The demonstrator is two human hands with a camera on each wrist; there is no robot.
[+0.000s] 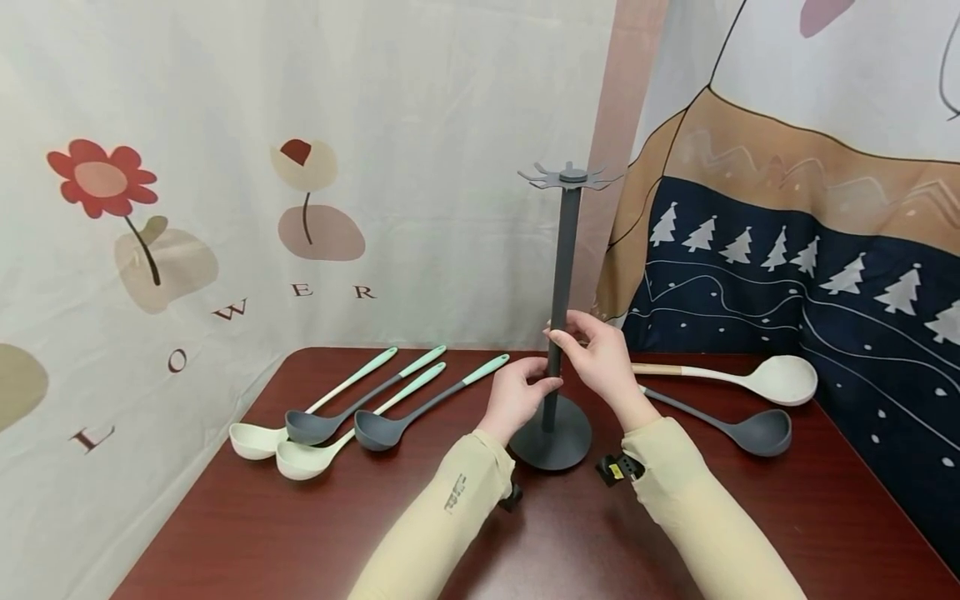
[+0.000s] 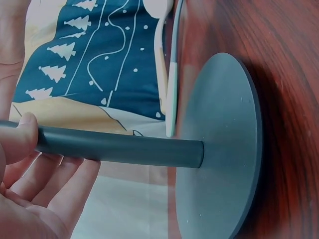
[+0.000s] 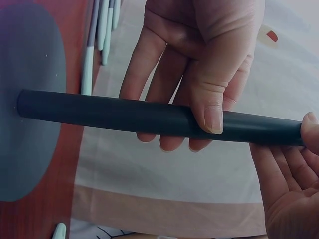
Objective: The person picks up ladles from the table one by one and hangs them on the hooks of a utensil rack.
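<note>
A dark grey utensil stand (image 1: 567, 258) rises from the table on its round base (image 2: 224, 114), with a ring of several flat hooks (image 1: 573, 176) at its top. My left hand (image 1: 517, 396) grips the lower part of the pole, thumb on one side and fingers on the other. Just above it, my right hand (image 1: 600, 354) pinches the same pole between thumb and fingers. In the right wrist view the left hand (image 3: 204, 64) is nearer the base, and the right hand (image 3: 294, 184) is at the right edge. Nothing hangs on the hooks.
Left of the stand lie several ladles with mint handle ends, some with pale bowls (image 1: 303, 460) and others with dark grey bowls (image 1: 378, 431). To the right are a white ladle (image 1: 783, 381) and a dark grey ladle (image 1: 765, 433). Printed cloths (image 1: 450, 208) hang behind the reddish-brown table (image 1: 247, 533).
</note>
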